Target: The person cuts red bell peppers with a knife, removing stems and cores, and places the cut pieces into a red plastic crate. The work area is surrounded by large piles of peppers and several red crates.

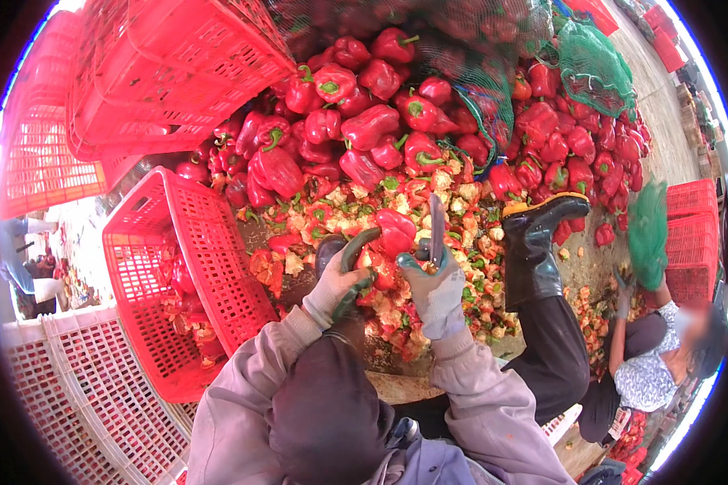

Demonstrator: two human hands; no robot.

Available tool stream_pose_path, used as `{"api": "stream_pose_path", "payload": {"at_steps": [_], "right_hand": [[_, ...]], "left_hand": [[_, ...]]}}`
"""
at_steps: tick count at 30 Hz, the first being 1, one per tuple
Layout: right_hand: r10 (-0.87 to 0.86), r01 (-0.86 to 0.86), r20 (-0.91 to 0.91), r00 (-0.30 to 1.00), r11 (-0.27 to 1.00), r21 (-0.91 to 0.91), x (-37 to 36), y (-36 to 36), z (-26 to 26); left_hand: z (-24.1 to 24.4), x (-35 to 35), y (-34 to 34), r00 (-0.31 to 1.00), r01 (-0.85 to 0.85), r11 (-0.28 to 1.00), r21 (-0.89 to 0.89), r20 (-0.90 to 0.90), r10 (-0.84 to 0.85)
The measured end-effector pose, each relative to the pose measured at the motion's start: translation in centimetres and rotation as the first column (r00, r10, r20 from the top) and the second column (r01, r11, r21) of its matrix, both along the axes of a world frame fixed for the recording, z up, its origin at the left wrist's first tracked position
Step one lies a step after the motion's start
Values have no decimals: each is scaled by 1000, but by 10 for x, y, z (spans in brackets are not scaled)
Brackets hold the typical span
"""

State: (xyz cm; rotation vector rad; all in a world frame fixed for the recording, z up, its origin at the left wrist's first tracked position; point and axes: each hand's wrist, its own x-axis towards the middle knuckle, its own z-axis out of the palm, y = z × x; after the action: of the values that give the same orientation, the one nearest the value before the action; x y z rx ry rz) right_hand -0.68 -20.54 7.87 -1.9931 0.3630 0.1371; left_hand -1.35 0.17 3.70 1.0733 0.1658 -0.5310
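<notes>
My left hand [343, 284], in a grey work glove with dark green coated fingers, curls around the left side of a red bell pepper [395, 233]. The grip is partly hidden by the fingers. My right hand [435, 290] wears a similar glove and holds a knife [437, 225], its blade pointing up, just right of the pepper. The right thumb is close to the pepper's lower edge. Beneath both hands spreads a heap of cut pepper cores [468, 251] with pale seeds and green stems.
A large pile of whole red bell peppers [364, 127] lies ahead, partly under mesh netting [485, 36]. To the left, a tilted red plastic crate [218, 260] holds pepper pieces [188, 303]. Stacked red crates [176, 73] lean above. At right, a co-worker [649, 376] handles a green mesh bag [648, 236].
</notes>
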Motion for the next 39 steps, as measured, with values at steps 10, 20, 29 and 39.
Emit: {"api": "stream_pose_path", "payload": {"at_steps": [10,20,29,39], "right_hand": [[120,-131,-151,981,989,-63,4,-12,-25],[-180,408,-395,901,663,628,-9,-18,-67],[-307,508,-409,859,605,612,13,-28,-36],[379,-358,-257,889,925,124,21,-65,-7]], "left_hand": [[21,8,-6,903,144,903,404,320,-287],[17,6,-13,979,-4,983,183,200,-34],[2,-4,-3,982,190,975,118,-37,-186],[8,3,2,973,130,946,297,148,-180]]}}
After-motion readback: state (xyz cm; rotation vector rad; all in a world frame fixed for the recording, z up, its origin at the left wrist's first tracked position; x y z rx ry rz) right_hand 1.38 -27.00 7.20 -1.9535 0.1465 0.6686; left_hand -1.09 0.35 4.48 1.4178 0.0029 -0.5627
